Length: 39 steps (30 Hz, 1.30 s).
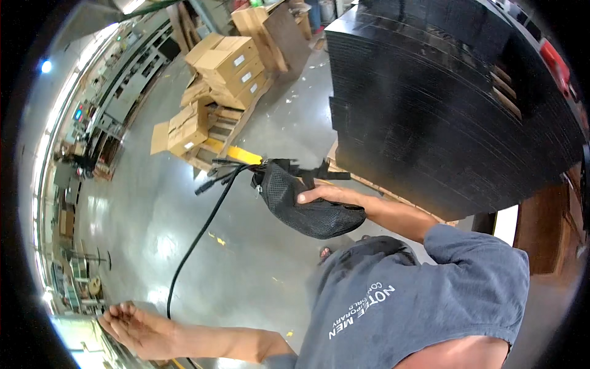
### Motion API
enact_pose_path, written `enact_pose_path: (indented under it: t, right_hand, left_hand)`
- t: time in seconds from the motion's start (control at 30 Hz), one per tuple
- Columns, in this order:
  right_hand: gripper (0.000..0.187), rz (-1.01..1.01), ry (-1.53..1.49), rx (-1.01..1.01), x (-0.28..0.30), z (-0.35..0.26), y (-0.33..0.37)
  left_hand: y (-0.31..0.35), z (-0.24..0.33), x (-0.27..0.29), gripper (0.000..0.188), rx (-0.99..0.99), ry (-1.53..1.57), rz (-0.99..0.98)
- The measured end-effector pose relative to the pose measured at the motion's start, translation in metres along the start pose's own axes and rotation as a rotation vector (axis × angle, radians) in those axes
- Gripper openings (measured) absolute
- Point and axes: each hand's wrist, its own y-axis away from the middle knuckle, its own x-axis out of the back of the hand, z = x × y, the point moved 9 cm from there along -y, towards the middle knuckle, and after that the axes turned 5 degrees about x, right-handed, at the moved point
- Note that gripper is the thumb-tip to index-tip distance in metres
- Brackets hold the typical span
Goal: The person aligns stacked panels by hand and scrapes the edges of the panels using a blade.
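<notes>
Gripping black pouch (307,218), right hand (321,194) — partly hidden

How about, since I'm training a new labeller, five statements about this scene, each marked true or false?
1. The right hand holds a black textured-fabric pouch. True.
2. Both hands grip this pouch. False: the left hand is well away from it, fingers loosely curled.
3. A long black cable passes behind the left wrist. True.
4. White sheets are stacked at the upper right. False: a tall stack of flat black sheets stands there.
5. Brown cardboard boxes sit on a slatted wooden pallet. True.
</notes>
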Motion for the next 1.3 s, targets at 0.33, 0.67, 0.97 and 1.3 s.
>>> enact_pose_path:
  t: [0.33, 0.67, 0.97, 1.3]
  right_hand:
    - [0.078, -0.113, 0.549, 0.328, -0.042, 0.012, -0.02]
    - [0.079, -0.176, 0.742, 0.067, -0.08, 0.066, -0.004]
    - [0.094, -0.215, 0.478, 0.217, -0.068, 0.116, -0.029]
    - [0.093, -0.376, 0.266, -0.023, -0.034, 0.158, -0.039]
  left_hand:
    - [0.098, -0.084, -0.112, 0.053, -0.409, -1.564, -0.769]
    - [0.179, -0.218, -0.009, 0.031, 0.437, -1.798, -1.256]
    - [0.144, -0.208, 0.025, 0.034, 0.426, -1.123, -0.488]
    - [0.109, -0.191, 0.023, 0.036, 0.488, -1.047, -0.292]
